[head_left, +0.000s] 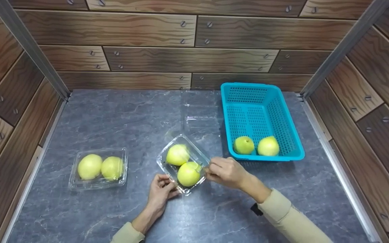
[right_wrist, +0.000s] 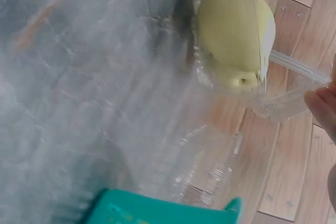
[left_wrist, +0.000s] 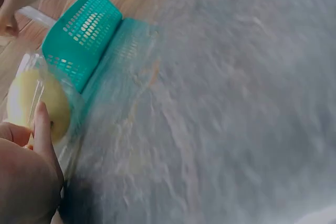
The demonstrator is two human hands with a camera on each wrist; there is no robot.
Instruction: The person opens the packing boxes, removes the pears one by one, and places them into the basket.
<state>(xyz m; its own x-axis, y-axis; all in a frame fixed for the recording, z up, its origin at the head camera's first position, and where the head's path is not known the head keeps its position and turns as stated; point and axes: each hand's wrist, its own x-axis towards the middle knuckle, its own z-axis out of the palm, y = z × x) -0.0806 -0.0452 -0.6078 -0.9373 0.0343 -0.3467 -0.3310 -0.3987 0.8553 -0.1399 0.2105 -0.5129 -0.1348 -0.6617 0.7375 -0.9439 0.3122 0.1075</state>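
A clear plastic container (head_left: 163, 166) holding two round yellow-green fruits (head_left: 188, 173) sits tilted cornerwise in the middle of the table. My left hand (head_left: 160, 192) pinches its near corner, and in the left wrist view the index finger (left_wrist: 43, 129) lies along the plastic beside a fruit. On the container's right side, my right hand (head_left: 225, 172) pinches a strip of clear plastic (right_wrist: 283, 104) that runs from the container to the fingertips, as the right wrist view shows. Whether this strip is tape or part of the lid I cannot tell.
To the left, another clear container (head_left: 98, 185) holds two fruits. A blue-green basket (head_left: 262, 98) stands at the right with two fruits (head_left: 268, 146) at its near end. Empty clear containers (head_left: 201, 111) lie beside it. Plank-patterned walls (head_left: 147, 30) enclose the grey table (head_left: 130, 114).
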